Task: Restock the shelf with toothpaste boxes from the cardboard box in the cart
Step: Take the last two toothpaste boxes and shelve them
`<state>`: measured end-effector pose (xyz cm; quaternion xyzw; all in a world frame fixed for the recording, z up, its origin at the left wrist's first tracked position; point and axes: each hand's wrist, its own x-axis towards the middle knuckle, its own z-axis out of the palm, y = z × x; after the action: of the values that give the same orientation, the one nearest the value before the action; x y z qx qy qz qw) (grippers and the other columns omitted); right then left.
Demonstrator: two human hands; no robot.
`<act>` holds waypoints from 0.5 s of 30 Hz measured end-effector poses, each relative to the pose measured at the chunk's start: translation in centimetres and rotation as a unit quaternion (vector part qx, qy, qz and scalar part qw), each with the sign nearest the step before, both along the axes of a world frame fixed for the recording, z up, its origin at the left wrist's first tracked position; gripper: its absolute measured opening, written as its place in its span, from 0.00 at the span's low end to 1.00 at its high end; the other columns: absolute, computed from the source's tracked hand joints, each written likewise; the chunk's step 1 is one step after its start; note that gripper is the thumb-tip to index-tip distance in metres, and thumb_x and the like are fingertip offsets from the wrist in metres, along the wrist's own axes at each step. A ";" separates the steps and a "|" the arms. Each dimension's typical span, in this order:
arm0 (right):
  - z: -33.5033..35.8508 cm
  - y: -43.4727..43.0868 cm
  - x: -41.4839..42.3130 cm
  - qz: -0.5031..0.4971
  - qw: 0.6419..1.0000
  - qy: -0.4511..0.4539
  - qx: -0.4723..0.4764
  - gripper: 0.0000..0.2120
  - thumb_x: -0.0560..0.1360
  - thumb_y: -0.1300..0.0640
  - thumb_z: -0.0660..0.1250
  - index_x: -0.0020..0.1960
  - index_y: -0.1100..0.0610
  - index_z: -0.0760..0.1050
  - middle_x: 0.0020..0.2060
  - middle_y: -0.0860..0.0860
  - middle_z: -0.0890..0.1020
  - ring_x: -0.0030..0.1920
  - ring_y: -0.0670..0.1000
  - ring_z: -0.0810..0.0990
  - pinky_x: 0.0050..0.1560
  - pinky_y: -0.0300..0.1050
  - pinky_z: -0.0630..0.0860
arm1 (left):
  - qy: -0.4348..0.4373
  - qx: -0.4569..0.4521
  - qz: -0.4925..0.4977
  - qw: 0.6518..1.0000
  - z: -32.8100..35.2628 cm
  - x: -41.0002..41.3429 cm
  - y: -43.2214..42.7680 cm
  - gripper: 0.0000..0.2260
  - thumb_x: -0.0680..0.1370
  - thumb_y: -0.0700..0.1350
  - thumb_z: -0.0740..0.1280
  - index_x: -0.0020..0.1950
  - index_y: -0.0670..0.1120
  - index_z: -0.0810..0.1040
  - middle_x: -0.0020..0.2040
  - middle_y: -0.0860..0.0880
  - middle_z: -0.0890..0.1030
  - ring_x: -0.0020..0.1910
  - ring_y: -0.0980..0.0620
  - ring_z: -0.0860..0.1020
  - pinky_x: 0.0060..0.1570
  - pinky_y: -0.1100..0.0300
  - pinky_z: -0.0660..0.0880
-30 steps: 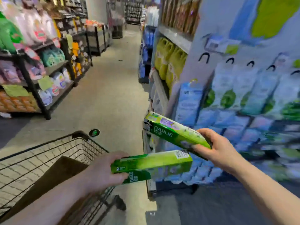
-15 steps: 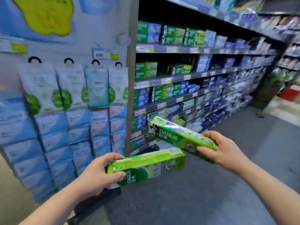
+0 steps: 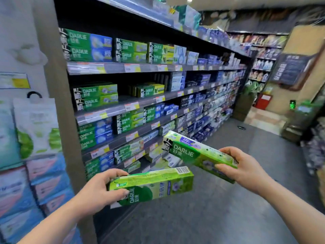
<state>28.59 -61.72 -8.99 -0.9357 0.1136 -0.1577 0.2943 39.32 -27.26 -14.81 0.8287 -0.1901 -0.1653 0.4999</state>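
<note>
Store aisle: a tall shelf unit [image 3: 121, 68] stocked with toothpaste fills the upper left and centre of frame, with grey floor [image 3: 228, 208] at lower right. I note the left hand [image 3: 96, 192], lower centre-left, gripping the near end of a green toothpaste box [image 3: 158, 182] held about level before the low shelves. The right hand [image 3: 246, 168] grips a second green toothpaste box [image 3: 191, 152], tilted, just above the first; I cannot tell whether they touch.

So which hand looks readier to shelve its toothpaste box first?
Probably the right hand: its upper box points toward the shelves. The left hand grips the lower box nearer the body.
</note>
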 end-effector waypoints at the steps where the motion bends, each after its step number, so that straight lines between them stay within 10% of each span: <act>1: 0.3 -0.8 1.3 -0.004 1.000 0.001 -0.005 0.17 0.67 0.57 0.73 0.50 0.45 0.70 0.43 0.44 0.79 0.42 0.47 0.77 0.42 0.33 0.69 | 0.001 0.007 0.000 1.000 0.2 1.3 -0.9 0.18 0.62 0.49 0.72 0.51 0.53 0.77 0.40 0.45 0.84 0.30 0.54 0.77 0.34 0.61 0.72; 11: 1.1 -6.6 13.6 0.025 1.000 -0.001 -0.018 0.16 0.66 0.54 0.74 0.47 0.43 0.71 0.41 0.43 0.80 0.41 0.41 0.77 0.39 0.31 0.71 | -0.022 0.029 0.025 0.999 1.2 11.4 -6.5 0.14 0.71 0.44 0.72 0.52 0.58 0.74 0.45 0.54 0.81 0.26 0.62 0.75 0.31 0.67 0.70; 15: 1.6 -7.9 20.7 0.092 0.996 -0.010 -0.011 0.16 0.66 0.55 0.75 0.45 0.40 0.71 0.42 0.41 0.80 0.40 0.37 0.78 0.39 0.25 0.70 | -0.017 0.051 0.084 0.995 1.2 13.8 -7.2 0.15 0.70 0.47 0.73 0.52 0.61 0.73 0.52 0.58 0.79 0.44 0.58 0.80 0.48 0.59 0.75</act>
<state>49.33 -69.59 -7.37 -0.9438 0.0219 -0.1408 0.2982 53.12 -34.48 -13.64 0.8686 -0.1196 -0.1186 0.4660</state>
